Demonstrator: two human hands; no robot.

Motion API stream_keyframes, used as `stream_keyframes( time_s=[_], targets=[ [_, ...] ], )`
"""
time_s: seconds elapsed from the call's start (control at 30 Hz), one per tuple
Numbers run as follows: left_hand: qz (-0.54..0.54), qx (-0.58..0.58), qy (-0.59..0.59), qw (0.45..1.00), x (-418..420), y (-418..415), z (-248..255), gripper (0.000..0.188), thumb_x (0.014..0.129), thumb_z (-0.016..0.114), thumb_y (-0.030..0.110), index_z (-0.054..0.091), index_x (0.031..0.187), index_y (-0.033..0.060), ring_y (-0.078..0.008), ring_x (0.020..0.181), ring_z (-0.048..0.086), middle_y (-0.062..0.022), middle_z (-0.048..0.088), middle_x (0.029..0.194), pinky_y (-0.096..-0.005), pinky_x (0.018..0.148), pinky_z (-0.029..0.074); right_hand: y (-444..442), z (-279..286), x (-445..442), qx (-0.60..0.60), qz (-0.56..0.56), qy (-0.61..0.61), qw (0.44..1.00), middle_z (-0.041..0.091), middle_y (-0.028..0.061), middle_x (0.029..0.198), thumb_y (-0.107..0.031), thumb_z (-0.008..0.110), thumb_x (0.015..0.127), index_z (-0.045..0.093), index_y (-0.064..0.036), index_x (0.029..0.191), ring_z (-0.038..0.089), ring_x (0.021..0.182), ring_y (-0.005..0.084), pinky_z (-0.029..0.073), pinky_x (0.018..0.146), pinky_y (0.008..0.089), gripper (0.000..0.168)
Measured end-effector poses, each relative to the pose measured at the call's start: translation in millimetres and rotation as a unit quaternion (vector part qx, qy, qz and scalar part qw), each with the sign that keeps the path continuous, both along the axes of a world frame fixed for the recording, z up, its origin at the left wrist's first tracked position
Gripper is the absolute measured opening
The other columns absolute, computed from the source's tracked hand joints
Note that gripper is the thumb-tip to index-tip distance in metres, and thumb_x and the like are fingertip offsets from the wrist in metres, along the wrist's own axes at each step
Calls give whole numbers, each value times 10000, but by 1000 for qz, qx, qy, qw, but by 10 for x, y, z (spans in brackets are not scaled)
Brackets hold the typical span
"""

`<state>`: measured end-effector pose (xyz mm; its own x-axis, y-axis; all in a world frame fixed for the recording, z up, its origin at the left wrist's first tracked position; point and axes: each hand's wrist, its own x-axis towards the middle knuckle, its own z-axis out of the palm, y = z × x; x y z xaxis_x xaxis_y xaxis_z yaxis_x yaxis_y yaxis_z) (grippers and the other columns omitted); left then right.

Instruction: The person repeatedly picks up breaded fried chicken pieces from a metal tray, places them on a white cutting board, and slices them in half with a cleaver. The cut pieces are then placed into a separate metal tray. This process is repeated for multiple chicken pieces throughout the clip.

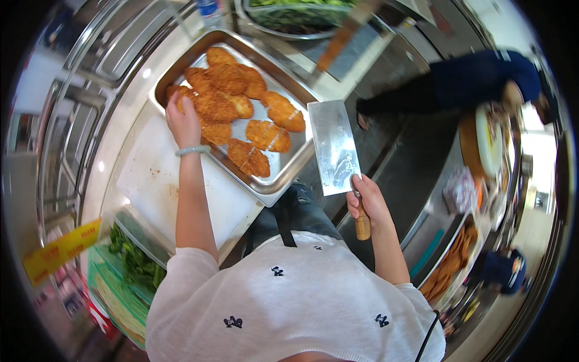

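Note:
A stainless steel tray with several golden-brown breaded fried cutlets stands before me, tilted across the view. At the tray's left corner, my left hand has its fingers and thumb around a breaded cutlet; the fingertips are partly hidden. My right hand grips a Chinese cleaver by its wooden handle. The broad cleaver blade points away from me, just off the tray's right side. Below the tray lies a white cutting board with brown crumbs.
Leafy greens in a plastic container sit at the lower left. A bowl of chopped greens stands beyond the tray, near a water bottle. To the right, a co-worker bends by a round board; fried pieces fill another tray.

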<state>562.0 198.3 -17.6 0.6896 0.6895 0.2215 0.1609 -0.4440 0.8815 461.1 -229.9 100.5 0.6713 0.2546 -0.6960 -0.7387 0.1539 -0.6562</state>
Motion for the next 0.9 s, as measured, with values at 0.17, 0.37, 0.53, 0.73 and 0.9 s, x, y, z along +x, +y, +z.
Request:
stream_keyframes(
  time_s=[0.17, 0.37, 0.53, 0.73, 0.9],
  targets=[
    [-247, 24, 17, 969, -357, -1393, 484, 360, 970, 560, 224, 576, 1254, 4, -336, 1209, 525, -189, 572, 1274, -396, 1052, 393, -321, -24, -1170, 5, -167, 29, 986, 465, 5, 605, -296, 477, 1040, 491, -95, 983, 435, 416, 109, 371, 395, 246, 210],
    [-599, -8, 4, 801, -726, -3224, 790, 375, 949, 596, 215, 570, 1270, 22, -319, 1166, 552, -173, 587, 1230, -385, 1015, 419, -757, -158, -2199, -29, -289, 57, 955, 481, 10, 619, -308, 512, 1019, 462, -117, 926, 469, 448, 119, 380, 407, 261, 218],
    [-802, 29, -99, 588, -1611, -4816, 1375, 384, 915, 647, 220, 587, 1248, 38, -327, 1087, 596, -164, 611, 1186, -383, 919, 470, -1019, -319, -2946, -49, -326, 28, 944, 503, 12, 646, -329, 522, 1016, 474, -88, 934, 477, 449, 117, 407, 417, 270, 259],
    [-901, 139, -215, 350, -2594, -6417, 1684, 450, 895, 703, 233, 554, 1283, 60, -349, 1097, 577, -138, 609, 1184, -415, 918, 480, -1149, -445, -3436, -66, -376, 5, 924, 498, 11, 642, -359, 530, 1008, 480, -68, 937, 478, 442, 106, 421, 412, 264, 304],
    [-829, 277, -434, 221, -3017, -7490, 1450, 470, 849, 668, 171, 570, 1303, 97, -297, 1220, 542, -111, 575, 1311, -398, 1035, 442, -1233, -464, -3662, -74, -394, 1, 916, 493, 6, 638, -387, 530, 1004, 484, -59, 949, 482, 434, 100, 425, 401, 267, 336]
  ],
)
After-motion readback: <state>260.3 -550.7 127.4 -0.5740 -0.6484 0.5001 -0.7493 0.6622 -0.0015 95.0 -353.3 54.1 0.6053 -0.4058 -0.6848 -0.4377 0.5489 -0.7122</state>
